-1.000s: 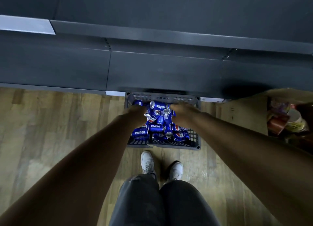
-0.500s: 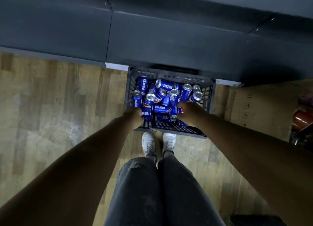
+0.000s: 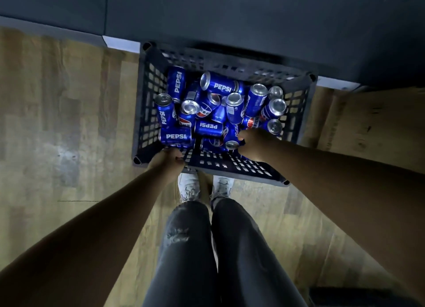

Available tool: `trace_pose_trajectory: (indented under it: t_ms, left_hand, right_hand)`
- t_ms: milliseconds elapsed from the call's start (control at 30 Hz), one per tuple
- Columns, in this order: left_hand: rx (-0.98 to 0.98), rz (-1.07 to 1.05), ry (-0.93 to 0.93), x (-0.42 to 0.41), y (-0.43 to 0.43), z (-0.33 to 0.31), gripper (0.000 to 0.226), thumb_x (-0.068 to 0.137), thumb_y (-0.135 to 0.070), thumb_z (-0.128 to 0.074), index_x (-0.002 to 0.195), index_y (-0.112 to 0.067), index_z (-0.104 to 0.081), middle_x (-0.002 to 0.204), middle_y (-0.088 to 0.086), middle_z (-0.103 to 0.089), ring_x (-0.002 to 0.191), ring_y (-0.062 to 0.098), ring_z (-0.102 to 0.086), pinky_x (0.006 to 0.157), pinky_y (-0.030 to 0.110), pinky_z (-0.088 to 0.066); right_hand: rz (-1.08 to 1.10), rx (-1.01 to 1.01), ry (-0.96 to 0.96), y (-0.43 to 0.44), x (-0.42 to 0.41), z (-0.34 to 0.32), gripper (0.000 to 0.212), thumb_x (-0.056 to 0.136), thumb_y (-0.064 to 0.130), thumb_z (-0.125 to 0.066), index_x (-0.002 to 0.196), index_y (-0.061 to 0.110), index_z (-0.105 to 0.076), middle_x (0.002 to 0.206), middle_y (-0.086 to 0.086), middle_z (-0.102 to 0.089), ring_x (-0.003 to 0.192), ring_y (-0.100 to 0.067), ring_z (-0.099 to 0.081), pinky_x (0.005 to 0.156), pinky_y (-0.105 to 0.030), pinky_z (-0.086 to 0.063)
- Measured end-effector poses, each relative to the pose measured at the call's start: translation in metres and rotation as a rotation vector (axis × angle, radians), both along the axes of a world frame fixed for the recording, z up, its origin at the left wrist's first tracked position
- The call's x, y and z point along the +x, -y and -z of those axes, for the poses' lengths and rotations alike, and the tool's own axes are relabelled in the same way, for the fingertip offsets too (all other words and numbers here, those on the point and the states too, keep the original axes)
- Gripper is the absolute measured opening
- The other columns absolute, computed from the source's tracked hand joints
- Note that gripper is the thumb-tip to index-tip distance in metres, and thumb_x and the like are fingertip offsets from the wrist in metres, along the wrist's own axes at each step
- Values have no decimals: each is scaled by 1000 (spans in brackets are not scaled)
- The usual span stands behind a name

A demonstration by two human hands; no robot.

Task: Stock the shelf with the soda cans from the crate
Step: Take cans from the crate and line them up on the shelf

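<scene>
Your right hand (image 3: 255, 146) curls round one soda can (image 3: 231, 145) at the near right of the black crate (image 3: 147, 113). The crate sits on the wooden floor (image 3: 57, 122) against the dark shelf (image 3: 230, 19), heaped with blue cans (image 3: 222, 87). Your left hand (image 3: 166, 163) is curled at the crate's near-left rim; I cannot tell whether it holds anything.

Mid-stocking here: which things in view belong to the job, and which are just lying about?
Job: soda cans, crate, shelf, left hand on the crate rim, right hand among the cans.
Lying about: cardboard box, wooden floor.
</scene>
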State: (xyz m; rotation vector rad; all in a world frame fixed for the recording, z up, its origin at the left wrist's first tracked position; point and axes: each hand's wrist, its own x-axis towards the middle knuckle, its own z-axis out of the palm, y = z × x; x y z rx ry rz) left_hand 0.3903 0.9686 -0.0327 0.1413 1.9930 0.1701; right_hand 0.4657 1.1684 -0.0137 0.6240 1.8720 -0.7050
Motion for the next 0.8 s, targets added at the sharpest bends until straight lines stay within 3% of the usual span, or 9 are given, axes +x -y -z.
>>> trace_pose_trajectory:
  t_ms: [100,200,267,333,433,500,600,667,800]
  left_hand:
    - [46,-61,58,0,-8,43,29,96,-16,-47,124,-8,-54,117,13,-59,94,21,-56,68,26,-46]
    - [46,-135,61,-10,-16,93,22,97,-13,-44,113,-6,-56,100,14,-58,78,20,-52,55,25,-38]
    - [34,-247,92,-16,-21,125,17,97,-10,-41,99,-3,-56,87,14,-54,70,21,-48,56,28,-36]
    - [32,-452,142,-18,-26,152,19,98,-9,-42,84,-7,-54,80,9,-54,71,21,-51,59,29,-40]
    - [25,-727,234,-9,-34,181,13,97,-14,-45,101,-9,-56,90,12,-62,73,21,-59,57,28,-42]
    - [32,-830,285,0,-40,197,21,95,-19,-49,111,-7,-57,99,13,-67,74,19,-62,56,29,-45]
    - [102,-972,379,11,-55,214,21,96,-19,-47,109,-5,-57,86,10,-68,67,17,-65,57,29,-50]
    - [166,-1018,459,20,-66,217,21,97,-17,-44,111,-8,-56,77,7,-65,58,12,-65,57,27,-49]
    - [224,-1053,555,33,-78,224,28,98,-15,-42,120,-4,-54,78,8,-63,68,17,-61,64,30,-47]
  right_hand:
    - [45,29,7,-4,4,42,37,94,21,-52,127,5,-50,126,-17,-52,107,-28,-52,80,-27,-39]
    - [126,36,-2,-5,1,83,38,92,17,-56,127,5,-50,125,-16,-53,96,-25,-52,76,-27,-40]
    - [158,65,-44,-5,-2,110,37,90,16,-56,125,7,-50,119,-16,-55,89,-24,-51,72,-27,-40]
    - [171,140,-118,-7,-9,133,39,91,18,-56,128,9,-48,120,-15,-55,95,-27,-53,74,-29,-42]
    - [61,333,-208,-16,-23,167,54,91,20,-58,139,10,-36,138,-15,-42,120,-33,-46,89,-38,-43]
    - [-99,392,-211,-23,-31,187,68,88,19,-63,144,13,-25,146,-16,-30,129,-34,-37,97,-41,-39]
    - [-349,378,-175,-34,-38,211,91,78,12,-71,148,20,-14,151,-15,-15,132,-37,-27,105,-44,-32]
    - [-433,397,-185,-38,-41,220,93,76,10,-72,148,17,-14,152,-14,-10,133,-37,-24,108,-44,-29]
    - [-390,382,-233,-42,-45,233,84,74,6,-73,141,9,-22,151,-16,-11,132,-38,-25,109,-46,-30]
